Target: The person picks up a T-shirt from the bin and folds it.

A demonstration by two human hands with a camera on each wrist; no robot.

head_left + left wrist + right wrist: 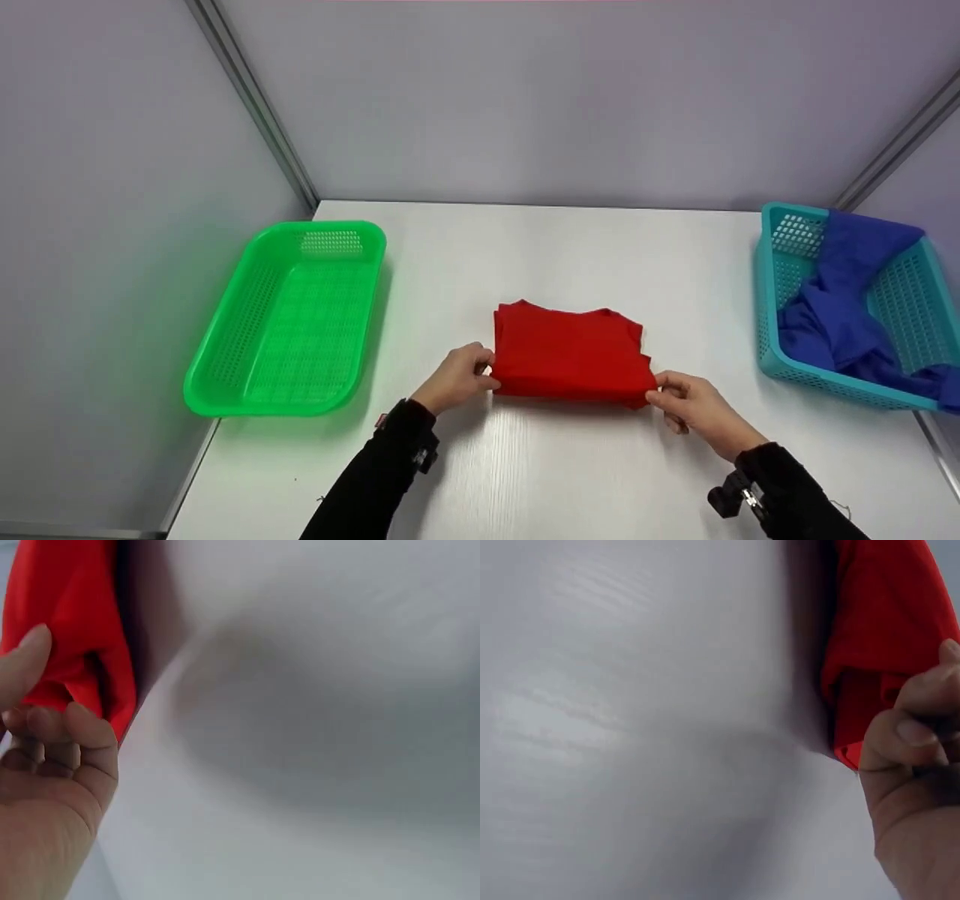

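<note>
A folded red shirt (574, 349) lies on the white table, its near edge rolled into a thick fold. My left hand (459, 376) pinches the fold's left end; in the left wrist view the thumb (26, 667) lies against the red cloth, with the other fingers curled below it. At the right end of the same fold, my right hand (694, 409) holds the near corner between thumb and fingers. Layered cloth edges show beside the curled fingers (907, 739) in the right wrist view, where part of the grip is hidden.
To the left stands a green plastic basket (360, 330) with nothing in it. A turquoise basket (766, 300) at the right holds a crumpled blue cloth (840, 315), which hangs over its rim. Grey-white panels (525, 105) enclose the table (570, 472) at the back and sides.
</note>
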